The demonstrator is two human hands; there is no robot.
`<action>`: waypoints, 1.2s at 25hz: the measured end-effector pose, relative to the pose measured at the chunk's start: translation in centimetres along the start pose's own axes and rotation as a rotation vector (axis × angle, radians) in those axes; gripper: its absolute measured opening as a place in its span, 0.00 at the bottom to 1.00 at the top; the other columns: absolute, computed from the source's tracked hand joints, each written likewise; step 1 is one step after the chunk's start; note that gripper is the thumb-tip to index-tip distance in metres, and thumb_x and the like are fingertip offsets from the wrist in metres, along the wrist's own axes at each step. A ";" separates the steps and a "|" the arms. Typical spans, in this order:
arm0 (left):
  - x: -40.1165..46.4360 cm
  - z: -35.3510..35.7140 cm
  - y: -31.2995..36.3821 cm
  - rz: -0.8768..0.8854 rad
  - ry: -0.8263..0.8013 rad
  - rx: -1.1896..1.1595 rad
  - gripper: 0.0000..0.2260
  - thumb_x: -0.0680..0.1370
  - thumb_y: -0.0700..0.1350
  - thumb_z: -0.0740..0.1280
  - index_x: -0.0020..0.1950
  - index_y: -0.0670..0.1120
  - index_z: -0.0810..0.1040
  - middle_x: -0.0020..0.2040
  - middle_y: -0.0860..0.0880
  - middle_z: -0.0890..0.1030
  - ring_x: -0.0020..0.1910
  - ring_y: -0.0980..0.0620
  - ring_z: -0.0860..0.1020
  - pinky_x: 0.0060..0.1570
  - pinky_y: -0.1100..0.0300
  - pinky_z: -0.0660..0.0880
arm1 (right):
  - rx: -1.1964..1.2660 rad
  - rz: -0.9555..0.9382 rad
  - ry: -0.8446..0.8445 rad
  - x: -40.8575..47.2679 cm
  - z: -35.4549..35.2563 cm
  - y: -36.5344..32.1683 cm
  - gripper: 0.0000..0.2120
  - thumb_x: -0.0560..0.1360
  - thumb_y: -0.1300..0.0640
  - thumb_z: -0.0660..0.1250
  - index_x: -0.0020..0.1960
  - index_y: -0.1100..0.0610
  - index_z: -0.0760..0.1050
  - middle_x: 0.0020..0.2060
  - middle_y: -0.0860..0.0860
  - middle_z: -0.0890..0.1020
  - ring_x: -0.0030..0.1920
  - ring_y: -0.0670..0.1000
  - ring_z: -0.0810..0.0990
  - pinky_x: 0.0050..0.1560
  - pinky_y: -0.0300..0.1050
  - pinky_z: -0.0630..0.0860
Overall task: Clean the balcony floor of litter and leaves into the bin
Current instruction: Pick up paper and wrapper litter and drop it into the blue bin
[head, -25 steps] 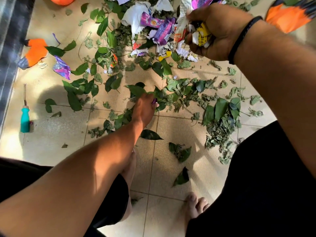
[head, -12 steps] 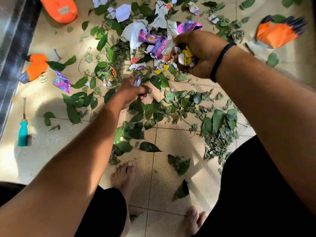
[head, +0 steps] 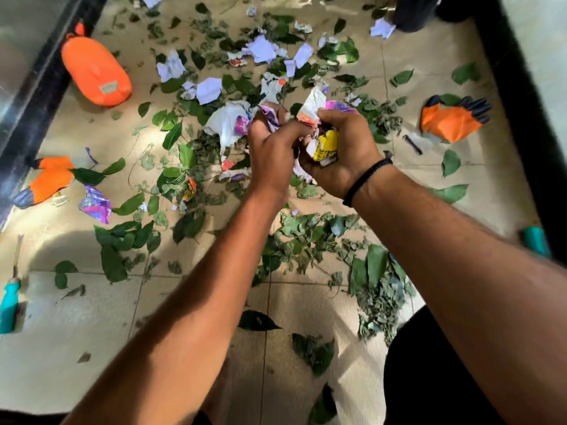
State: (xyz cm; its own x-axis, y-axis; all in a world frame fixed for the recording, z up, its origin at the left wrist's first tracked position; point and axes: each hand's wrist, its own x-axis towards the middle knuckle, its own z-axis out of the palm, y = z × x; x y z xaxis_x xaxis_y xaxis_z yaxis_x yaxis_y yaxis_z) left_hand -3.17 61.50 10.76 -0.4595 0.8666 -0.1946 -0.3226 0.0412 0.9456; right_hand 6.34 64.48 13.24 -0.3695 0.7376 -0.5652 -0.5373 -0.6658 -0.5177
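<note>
Litter (head: 325,142), light and crumpled: foil wrappers and paper scraps bunched in both hands above the floor (head: 92,317). Right hand (head: 340,151) curled round a wad of yellow, white and pink wrappers; left hand (head: 273,148) closed beside it, touching, pinching a purple wrapper at the fingertips and seemingly feeding it into the wad. Springy and slippery stuff, by the look of it, apt to unfold and slide out of a loose hold; best squeezed tight from all sides rather than held by an edge. Leaves (head: 306,240) strewn below and to both sides of the fingers, thin and limp, some dry and crumbling to bits; better scooped in handfuls than picked singly, with the crumbs likely to stay behind on the tiles. More white paper scraps (head: 208,90) lying beyond the fingers. Orange gloves (head: 451,124) well to the right and far left of the fingers, unworn. Bin not surely identified: only a dark shape (head: 414,10) cut off by the top edge, far beyond the fingers, perhaps it. Fingertips of both hands largely buried in the wad, so exact grip unclear. Teal-handled tool (head: 9,305) at the left edge partly cut off.
</note>
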 end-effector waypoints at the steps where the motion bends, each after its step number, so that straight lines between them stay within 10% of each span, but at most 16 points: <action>1: -0.2 0.9 0.1 0.005 0.014 -0.012 0.11 0.69 0.35 0.69 0.46 0.45 0.72 0.42 0.46 0.76 0.37 0.52 0.77 0.38 0.57 0.75 | 0.029 -0.028 0.017 0.2 0.1 0.1 0.19 0.82 0.57 0.54 0.53 0.66 0.81 0.44 0.58 0.86 0.39 0.54 0.85 0.44 0.43 0.83; 3: -0.5 2.6 0.2 0.067 -0.004 0.008 0.09 0.72 0.33 0.65 0.47 0.45 0.72 0.43 0.45 0.77 0.39 0.51 0.77 0.40 0.57 0.75 | 0.070 -0.087 0.042 0.5 0.2 0.1 0.20 0.79 0.57 0.55 0.62 0.66 0.78 0.55 0.60 0.84 0.50 0.57 0.83 0.55 0.46 0.80; 7: -1.0 5.2 1.6 0.130 -0.048 0.040 0.09 0.74 0.36 0.62 0.50 0.47 0.78 0.52 0.40 0.81 0.53 0.40 0.80 0.55 0.45 0.78 | 0.065 -0.265 0.165 -0.3 1.5 -0.7 0.17 0.63 0.61 0.66 0.51 0.64 0.77 0.45 0.60 0.78 0.43 0.59 0.77 0.39 0.44 0.75; 11: -2.5 7.7 5.9 0.050 -0.016 0.089 0.12 0.76 0.35 0.61 0.35 0.48 0.68 0.31 0.59 0.74 0.32 0.63 0.70 0.36 0.66 0.69 | 0.057 -0.471 0.356 -3.3 3.9 -3.3 0.08 0.65 0.69 0.65 0.31 0.58 0.72 0.29 0.53 0.71 0.29 0.51 0.69 0.28 0.40 0.66; 18: -10.4 -0.3 7.2 -0.276 0.179 0.336 0.03 0.70 0.42 0.63 0.38 0.42 0.72 0.42 0.42 0.74 0.42 0.47 0.71 0.45 0.51 0.72 | 0.156 -0.187 0.503 -10.6 5.1 6.3 0.06 0.59 0.62 0.68 0.36 0.60 0.75 0.35 0.57 0.72 0.35 0.54 0.69 0.34 0.45 0.67; 22: -20.1 -6.2 5.6 -0.430 0.254 0.411 0.23 0.64 0.52 0.63 0.47 0.35 0.79 0.48 0.31 0.79 0.49 0.33 0.76 0.53 0.35 0.73 | 0.123 0.041 0.634 -18.8 3.6 13.4 0.08 0.60 0.60 0.67 0.40 0.59 0.74 0.37 0.58 0.72 0.39 0.56 0.71 0.38 0.48 0.69; 30: -29.4 2.1 28.3 -0.328 0.141 0.483 0.08 0.70 0.47 0.61 0.34 0.50 0.64 0.38 0.46 0.67 0.38 0.55 0.65 0.44 0.54 0.67 | 0.287 -0.041 0.493 -35.4 14.6 2.7 0.07 0.68 0.63 0.66 0.36 0.55 0.69 0.33 0.52 0.69 0.33 0.50 0.69 0.32 0.42 0.69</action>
State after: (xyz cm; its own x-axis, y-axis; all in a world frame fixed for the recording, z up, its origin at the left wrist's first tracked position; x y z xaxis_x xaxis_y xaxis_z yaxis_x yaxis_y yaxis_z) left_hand 2.95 38.29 43.80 -0.5153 0.6979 -0.4975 -0.0687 0.5449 0.8357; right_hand 6.87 38.22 41.23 0.0163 0.5765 -0.8169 -0.7534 -0.5300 -0.3891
